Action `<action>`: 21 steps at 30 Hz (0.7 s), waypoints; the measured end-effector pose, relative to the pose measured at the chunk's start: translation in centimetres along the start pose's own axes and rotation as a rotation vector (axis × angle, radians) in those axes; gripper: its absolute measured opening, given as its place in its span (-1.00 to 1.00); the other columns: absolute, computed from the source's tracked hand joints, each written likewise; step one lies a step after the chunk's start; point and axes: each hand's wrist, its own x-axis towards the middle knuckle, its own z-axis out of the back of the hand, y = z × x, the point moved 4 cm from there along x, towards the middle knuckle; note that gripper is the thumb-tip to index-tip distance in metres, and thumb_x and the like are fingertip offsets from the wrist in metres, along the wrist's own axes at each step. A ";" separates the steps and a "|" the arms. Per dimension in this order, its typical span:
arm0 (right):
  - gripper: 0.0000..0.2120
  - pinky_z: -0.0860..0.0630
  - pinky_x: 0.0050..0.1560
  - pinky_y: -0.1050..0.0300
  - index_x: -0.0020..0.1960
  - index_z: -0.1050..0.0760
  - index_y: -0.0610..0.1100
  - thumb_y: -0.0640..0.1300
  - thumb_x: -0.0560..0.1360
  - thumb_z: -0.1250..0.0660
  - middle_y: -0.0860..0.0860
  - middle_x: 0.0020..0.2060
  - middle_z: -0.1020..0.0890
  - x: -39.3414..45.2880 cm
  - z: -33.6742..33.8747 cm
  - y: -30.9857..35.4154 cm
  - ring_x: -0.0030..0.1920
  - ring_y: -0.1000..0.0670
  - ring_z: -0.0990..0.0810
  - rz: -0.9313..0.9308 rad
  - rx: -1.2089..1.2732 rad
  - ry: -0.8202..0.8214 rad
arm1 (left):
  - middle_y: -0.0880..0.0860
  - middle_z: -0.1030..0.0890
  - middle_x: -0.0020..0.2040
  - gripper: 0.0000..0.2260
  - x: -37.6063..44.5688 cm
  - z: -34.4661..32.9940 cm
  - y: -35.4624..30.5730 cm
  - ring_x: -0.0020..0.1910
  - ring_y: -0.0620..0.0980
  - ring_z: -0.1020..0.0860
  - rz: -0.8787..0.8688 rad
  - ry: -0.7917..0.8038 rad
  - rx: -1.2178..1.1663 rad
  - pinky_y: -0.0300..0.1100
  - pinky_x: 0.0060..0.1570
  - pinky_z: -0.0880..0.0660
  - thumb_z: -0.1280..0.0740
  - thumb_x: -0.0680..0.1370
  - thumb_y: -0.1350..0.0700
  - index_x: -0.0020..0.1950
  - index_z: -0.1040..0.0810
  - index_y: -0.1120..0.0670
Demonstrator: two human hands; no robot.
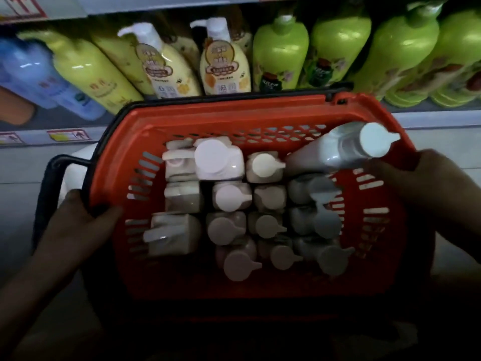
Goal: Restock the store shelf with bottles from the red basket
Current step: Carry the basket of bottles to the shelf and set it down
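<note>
Red-and-white price tags [69, 134] on a lower rail, red-bordered sign [22, 6] at top left, pale floor [23, 162]

The basket [250, 121] sits in front of the shelf [429, 118], whose bottles [279, 56] stand in a row behind it. In the basket, bottles [229, 196] stand packed upright. One bottle [346, 149] lies tilted over its right rim. Hands grip its left [78, 217] and right [426, 186] sides.
</note>
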 end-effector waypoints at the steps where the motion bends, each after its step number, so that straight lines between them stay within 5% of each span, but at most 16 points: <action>1: -0.36 -0.60 -0.11 -0.03 0.10 -0.62 -0.12 0.40 0.32 -0.42 -0.13 -0.08 -0.70 -0.1 -0.1 0.5 -0.12 -0.12 -0.68 0.042 -0.007 -0.020 | 0.06 -0.68 -0.13 -0.48 0.4 0.2 0.3 -0.14 0.11 -0.66 -0.005 -0.007 0.027 0.15 0.01 -0.60 -0.32 0.18 -0.30 -0.01 -0.58 0.00; 5: -0.06 -0.56 0.19 -0.24 0.31 -0.51 -0.10 0.58 0.21 -0.35 -0.18 0.17 -0.64 -1.4 -0.4 1.1 0.21 -0.23 -0.61 0.161 -0.047 -0.161 | 0.08 -0.66 -0.03 -0.61 -1.3 0.4 -0.8 -0.05 0.10 -0.63 -0.050 -0.031 0.049 0.00 0.00 -0.53 -0.41 0.40 -0.12 0.14 -0.56 0.05; 8: -0.09 -0.24 0.47 -0.17 0.50 -0.29 -0.18 0.40 0.36 -0.29 -0.28 0.46 -0.36 -4.8 -0.9 2.5 0.49 -0.29 -0.28 0.392 -0.122 -0.315 | 0.16 -0.54 0.20 -0.45 -2.8 0.0 -1.6 0.26 0.21 -0.49 -0.172 -0.080 0.123 0.12 0.30 -0.43 -0.42 0.37 -0.16 0.28 -0.46 0.05; 12: -0.22 -0.22 0.46 0.08 0.51 -0.36 -0.12 0.31 0.43 -0.27 -0.15 0.47 -0.40 -10.2 -3.9 3.1 0.49 -0.18 -0.33 0.676 -0.100 -0.230 | 0.06 -0.25 0.48 -0.31 -7.5 -0.7 -4.6 0.47 0.08 -0.22 -0.499 -0.178 0.110 -0.10 0.46 -0.15 -0.46 0.39 -0.02 0.48 -0.29 -0.04; 15: -0.30 -0.29 0.45 0.11 0.46 -0.41 -0.05 0.31 0.45 -0.29 -0.07 0.44 -0.44 -13.5 -7.6 2.8 0.45 -0.13 -0.38 0.823 -0.225 -0.091 | -0.02 -0.29 0.45 -0.37 -10.6 -2.9 -5.8 0.45 -0.01 -0.27 -0.733 -0.097 0.083 -0.10 0.44 -0.25 -0.36 0.38 -0.08 0.45 -0.34 -0.06; 18: -0.39 -0.46 0.33 0.02 0.33 -0.51 0.03 0.33 0.40 -0.22 0.00 0.26 -0.56 -17.8 -9.7 1.7 0.30 -0.07 -0.50 0.880 -0.219 0.059 | -0.05 -0.37 0.39 -0.41 -13.6 -4.0 -4.9 0.38 0.01 -0.38 -0.817 -0.031 0.057 -0.11 0.36 -0.36 -0.28 0.39 -0.16 0.41 -0.39 -0.02; 21: -0.55 -0.41 0.33 0.16 0.31 -0.53 0.05 0.20 0.49 -0.31 0.05 0.22 -0.56 -20.0 -10.7 -0.3 0.30 -0.03 -0.49 0.937 -0.286 0.115 | -0.09 -0.41 0.32 -0.43 -16.1 -4.2 -4.1 0.33 -0.01 -0.41 -0.873 -0.028 0.044 -0.25 0.29 -0.30 -0.28 0.38 -0.15 0.37 -0.42 -0.04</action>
